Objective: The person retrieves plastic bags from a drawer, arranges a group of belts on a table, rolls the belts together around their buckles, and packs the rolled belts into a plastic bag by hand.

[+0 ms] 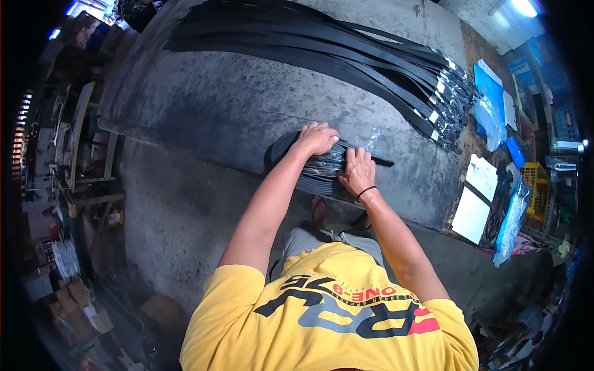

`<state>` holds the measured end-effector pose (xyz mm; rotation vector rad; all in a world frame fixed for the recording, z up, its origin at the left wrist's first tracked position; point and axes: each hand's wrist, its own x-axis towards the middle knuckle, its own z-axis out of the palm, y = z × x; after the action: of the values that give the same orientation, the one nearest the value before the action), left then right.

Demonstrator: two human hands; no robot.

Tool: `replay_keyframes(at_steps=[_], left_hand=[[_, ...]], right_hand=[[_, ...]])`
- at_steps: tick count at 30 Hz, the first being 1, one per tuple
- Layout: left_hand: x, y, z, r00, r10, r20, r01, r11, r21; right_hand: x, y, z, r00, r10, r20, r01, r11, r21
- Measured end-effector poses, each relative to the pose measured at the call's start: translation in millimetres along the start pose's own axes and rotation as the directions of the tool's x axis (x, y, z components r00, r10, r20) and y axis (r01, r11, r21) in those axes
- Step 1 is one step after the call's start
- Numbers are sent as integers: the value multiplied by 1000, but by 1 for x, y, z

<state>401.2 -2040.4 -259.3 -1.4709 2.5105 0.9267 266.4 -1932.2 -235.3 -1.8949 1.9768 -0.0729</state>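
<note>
A rolled coil of black straps (316, 185) sits at the near edge of the grey table, with clear plastic bunched across its middle. My left hand (317, 138) is closed over the coil's far side, its fingers curled onto the rim. Gripping the right side of the coil is my right hand (357, 171), which wears a dark band at the wrist. A short black strap end (383, 162) sticks out to the right past my right fingers. The undersides of both hands are hidden, and my palms cannot be seen.
A long bundle of black straps (278, 40) lies across the far part of the table (204, 93), its right ends carrying white labels and plastic. Papers (470, 213), blue plastic packets (489, 99) and a yellow crate (534, 185) are at the right. Cluttered shelves line the left.
</note>
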Motion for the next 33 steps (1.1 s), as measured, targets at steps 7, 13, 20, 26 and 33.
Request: replay_keyframes(at_steps=[7,13,20,26,33], left_hand=[[1,-3,-4,999,-11,45,12,1000,-28],[-60,-47,13,726,-308,-614,-59,862,-503],[-157,-4,81,705,-644,297,255,-161,-953],[-150,37,85,887,-383,259,119,-352,-928],[-99,87,62,981,-195,7,-75,-411,-908]], right_hand=[[29,14,0,960,-274,-64,266,958,-109],[21,15,-4,976,-208,60,203,976,78],[-32,33,8,996,-86,3,85,990,112],[-65,68,-1,998,-36,46,27,983,181],[-100,116,-25,990,133,-39,-105,900,422]])
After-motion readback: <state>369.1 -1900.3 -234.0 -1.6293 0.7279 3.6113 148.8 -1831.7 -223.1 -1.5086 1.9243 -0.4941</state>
